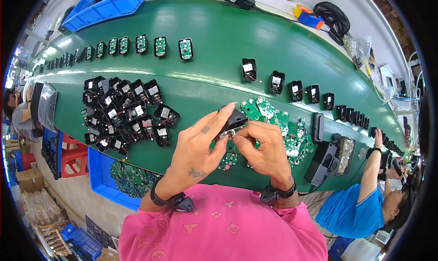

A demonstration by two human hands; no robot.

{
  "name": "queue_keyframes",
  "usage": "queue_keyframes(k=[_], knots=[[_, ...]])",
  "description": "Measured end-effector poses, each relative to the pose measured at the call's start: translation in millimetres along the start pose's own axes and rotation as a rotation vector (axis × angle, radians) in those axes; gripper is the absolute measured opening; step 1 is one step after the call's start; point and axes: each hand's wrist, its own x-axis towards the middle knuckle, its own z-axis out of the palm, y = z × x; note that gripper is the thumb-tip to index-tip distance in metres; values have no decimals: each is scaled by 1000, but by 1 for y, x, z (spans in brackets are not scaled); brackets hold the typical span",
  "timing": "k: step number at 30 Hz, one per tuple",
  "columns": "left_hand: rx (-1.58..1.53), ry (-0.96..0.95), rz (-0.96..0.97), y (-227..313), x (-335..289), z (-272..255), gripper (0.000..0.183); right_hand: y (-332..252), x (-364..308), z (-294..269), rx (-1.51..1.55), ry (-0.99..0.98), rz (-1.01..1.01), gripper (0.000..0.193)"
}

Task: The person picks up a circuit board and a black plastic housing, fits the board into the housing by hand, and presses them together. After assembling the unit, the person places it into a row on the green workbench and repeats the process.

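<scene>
In front of my chest, my left hand [195,144] is closed around a black plastic housing [236,118], tilted with its open side toward me. My right hand [263,147] pinches at the housing's near edge, where a bit of metal or wiring shows; the fingers hide what they grip. Loose green circuit boards [295,141] lie in a heap just beyond and to the right of my hands. Left of my hands sits a pile of black housings [136,109] with white parts and thin red wires inside.
Along the green table [214,28] runs a row of housings, some with green boards [185,49], others with white parts [277,82]. A black box-shaped device [321,163] stands at right. Blue bins [107,10] [98,179] flank the table. A co-worker in blue [351,211] reaches in from the right.
</scene>
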Motion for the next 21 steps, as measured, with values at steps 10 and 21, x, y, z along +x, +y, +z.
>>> queue_keyframes(k=[10,21], knots=[[135,-9,-14,-7,3,9,57,13,-3,15,-58,86,16,8],[-634,-66,-342,-29,7,11,61,27,-7,17,330,263,226,14]])
